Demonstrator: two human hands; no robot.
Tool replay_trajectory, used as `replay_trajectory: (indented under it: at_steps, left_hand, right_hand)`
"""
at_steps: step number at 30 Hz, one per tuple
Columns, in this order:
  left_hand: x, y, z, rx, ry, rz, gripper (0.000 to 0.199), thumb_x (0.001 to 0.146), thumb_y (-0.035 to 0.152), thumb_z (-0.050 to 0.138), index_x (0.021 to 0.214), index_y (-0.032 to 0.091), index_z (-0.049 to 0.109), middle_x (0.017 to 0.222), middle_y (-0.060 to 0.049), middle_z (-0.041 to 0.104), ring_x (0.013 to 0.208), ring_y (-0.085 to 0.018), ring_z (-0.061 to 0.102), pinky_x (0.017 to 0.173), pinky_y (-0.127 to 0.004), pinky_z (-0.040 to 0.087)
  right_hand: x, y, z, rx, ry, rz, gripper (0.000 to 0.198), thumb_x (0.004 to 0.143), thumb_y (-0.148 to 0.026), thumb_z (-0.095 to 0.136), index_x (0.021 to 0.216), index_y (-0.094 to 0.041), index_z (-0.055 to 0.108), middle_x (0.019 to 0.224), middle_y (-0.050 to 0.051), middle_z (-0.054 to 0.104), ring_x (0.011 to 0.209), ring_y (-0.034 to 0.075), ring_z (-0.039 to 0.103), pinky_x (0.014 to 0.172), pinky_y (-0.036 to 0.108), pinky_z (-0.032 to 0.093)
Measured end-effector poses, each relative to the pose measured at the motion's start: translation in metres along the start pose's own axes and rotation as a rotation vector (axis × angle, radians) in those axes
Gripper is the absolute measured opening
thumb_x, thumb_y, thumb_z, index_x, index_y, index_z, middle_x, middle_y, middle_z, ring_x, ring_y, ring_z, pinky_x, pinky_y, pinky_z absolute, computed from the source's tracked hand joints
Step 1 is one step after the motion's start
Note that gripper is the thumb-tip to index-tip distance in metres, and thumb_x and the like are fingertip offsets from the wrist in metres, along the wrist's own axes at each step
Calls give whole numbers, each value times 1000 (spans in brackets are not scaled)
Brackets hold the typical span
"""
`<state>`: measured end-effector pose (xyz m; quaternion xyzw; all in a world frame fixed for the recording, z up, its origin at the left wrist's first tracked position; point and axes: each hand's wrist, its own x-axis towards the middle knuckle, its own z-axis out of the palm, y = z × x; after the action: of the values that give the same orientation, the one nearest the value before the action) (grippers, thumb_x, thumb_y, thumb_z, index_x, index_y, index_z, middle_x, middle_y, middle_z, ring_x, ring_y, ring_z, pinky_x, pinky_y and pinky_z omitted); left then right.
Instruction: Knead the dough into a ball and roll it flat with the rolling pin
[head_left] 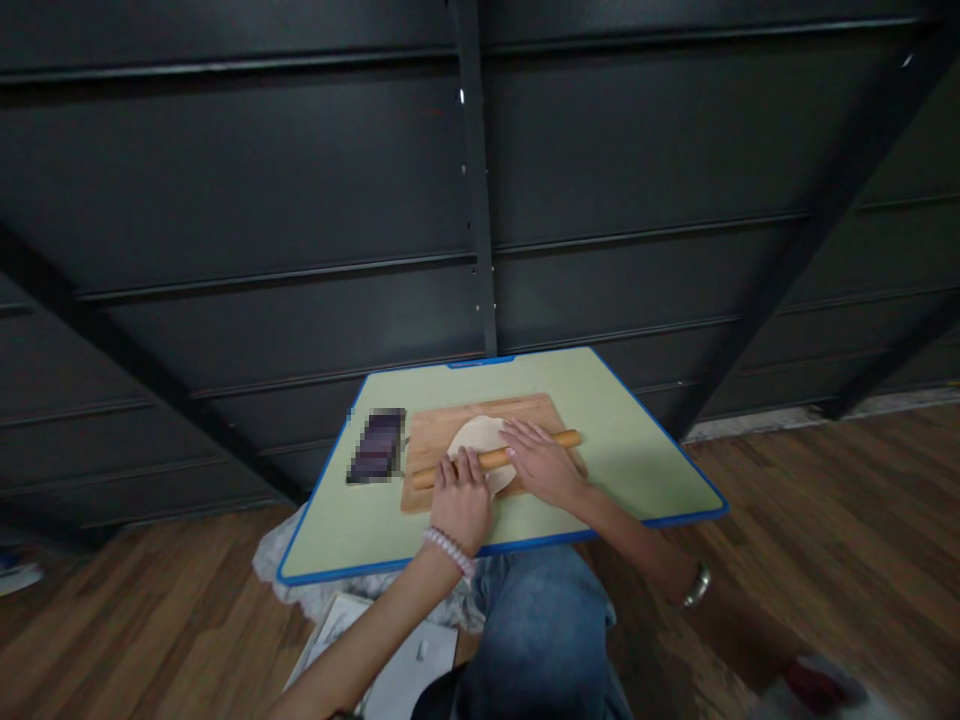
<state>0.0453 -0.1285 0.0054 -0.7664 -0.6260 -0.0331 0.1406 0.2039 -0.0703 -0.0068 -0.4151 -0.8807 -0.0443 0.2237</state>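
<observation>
A light wooden rolling pin lies slantwise over a thin round sheet of dough. Under the dough is a wooden cutting board. My left hand presses on the pin left of its middle, fingers bent over it; a beaded bracelet circles that wrist. On the pin's right part rests my right hand, closed over it from above with the fingers pointing up and left. Both hands cover parts of the pin and of the dough's lower edge.
The board lies on a pale green folding table with a blue rim. A blurred dark rectangular item sits left of the board. Behind the table rises a dark panelled wall. My knee is below the near edge, above a wooden floor.
</observation>
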Motion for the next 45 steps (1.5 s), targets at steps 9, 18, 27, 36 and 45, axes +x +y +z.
replay_trajectory:
  at_steps: [9, 18, 27, 36, 45]
  left_hand:
    - [29, -29, 24, -135, 9, 40, 48, 89, 18, 29, 131, 1, 43, 136, -20, 45, 130, -26, 38, 108, -40, 29]
    - [83, -62, 37, -186, -107, -25, 51, 91, 25, 20, 133, 5, 43, 138, -14, 45, 132, -21, 36, 109, -36, 28]
    - [128, -85, 50, -216, -288, -165, 60, 88, 34, 19, 141, 6, 28, 150, -13, 21, 140, -26, 11, 112, -53, 13]
    - [84, -56, 41, -125, -50, -261, 60, 89, 32, 20, 137, -1, 33, 142, -20, 37, 135, -29, 28, 110, -48, 19]
    - [38, -27, 24, -84, -15, -267, 59, 91, 34, 22, 134, -3, 38, 141, -24, 37, 130, -34, 35, 106, -48, 25]
  right_hand:
    - [55, -13, 27, -26, -42, -36, 43, 93, -23, 29, 124, -9, 54, 132, 11, 53, 128, 16, 40, 109, 32, 27]
    - [120, 6, 51, 17, -256, 19, 41, 94, -25, 27, 125, -16, 52, 137, 6, 48, 131, 19, 36, 109, 41, 22]
    - [159, 9, 60, 7, -230, 207, 43, 96, -30, 20, 108, -11, 57, 115, 14, 62, 113, 24, 52, 96, 45, 36]
    - [98, -16, 46, -88, -99, 105, 41, 93, -24, 29, 112, -5, 60, 124, 15, 58, 123, 22, 45, 105, 34, 28]
    - [45, -30, 27, -30, 16, 36, 44, 93, -27, 32, 127, -6, 51, 130, 16, 53, 125, 21, 44, 107, 36, 29]
